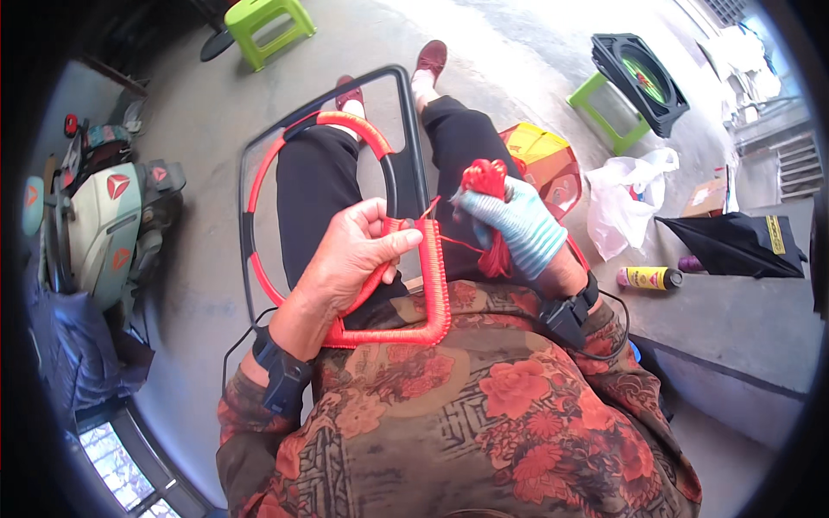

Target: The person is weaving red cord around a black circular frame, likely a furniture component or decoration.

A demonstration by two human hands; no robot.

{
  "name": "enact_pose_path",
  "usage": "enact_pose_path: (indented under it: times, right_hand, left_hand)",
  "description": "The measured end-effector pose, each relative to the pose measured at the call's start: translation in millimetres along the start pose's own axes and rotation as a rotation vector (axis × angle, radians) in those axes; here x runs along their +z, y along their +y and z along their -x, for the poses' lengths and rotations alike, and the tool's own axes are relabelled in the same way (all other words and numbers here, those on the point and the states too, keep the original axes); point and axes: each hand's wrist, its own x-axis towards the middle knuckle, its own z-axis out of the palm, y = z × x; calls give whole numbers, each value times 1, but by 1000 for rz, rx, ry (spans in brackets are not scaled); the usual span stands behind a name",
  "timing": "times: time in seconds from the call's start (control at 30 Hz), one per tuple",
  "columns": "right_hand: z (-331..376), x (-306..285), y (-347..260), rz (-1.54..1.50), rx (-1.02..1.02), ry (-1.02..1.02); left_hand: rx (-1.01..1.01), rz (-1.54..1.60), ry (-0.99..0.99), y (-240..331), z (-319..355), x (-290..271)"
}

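Observation:
A dark rectangular frame with an inner ring [250, 194] rests across my lap. Red cord [438, 285] wraps its near right corner and near edge in tight turns, and red bands cover parts of the ring. My bare left hand [358, 250] pinches the frame's right bar with thumb and fingers, where the wrapping ends. To its right, my right hand [516, 220], in a blue-and-white striped glove, is closed round a bundle of red cord [485, 177]. A strand runs from the bundle to the wrapped bar.
A green stool [268, 30] stands far left; another green stool [604, 116] holds a black frame [639, 82]. At right lie a white plastic bag [630, 194], a yellow-labelled can [648, 278] and a black umbrella-like fabric [734, 242]. A scooter [108, 216] is parked at left.

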Motion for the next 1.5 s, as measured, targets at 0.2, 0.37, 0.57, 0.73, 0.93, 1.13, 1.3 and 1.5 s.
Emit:
enact_pose_path:
  times: [0.2, 0.37, 0.57, 0.73, 0.93, 1.13, 1.3, 1.5]
  right_hand:
    - [-8, 28, -1, 82, 80, -132]
    - [-15, 35, -2, 102, 113, -184]
    - [-18, 41, -1, 184, 208, -218]
    - [-26, 38, 3, 110, 295, -212]
    - [-57, -32, 14, -364, -13, 50]
    - [-62, -141, 33, -23, -36, 736]
    - [-51, -49, 15, 134, 68, 417]
    - [-41, 38, 17, 209, 231, -557]
  left_hand:
    - [87, 221, 6, -12, 13, -7]
    - [41, 294, -21, -20, 10, -15]
    - [-79, 269, 18, -24, 4, -24]
    - [-75, 296, 16, -24, 2, -27]
    - [16, 264, 23, -20, 11, -28]
    - [41, 337, 48, -17, 15, -30]
    - [44, 343, 24, -22, 13, -38]
    - [80, 369, 34, -23, 15, -35]
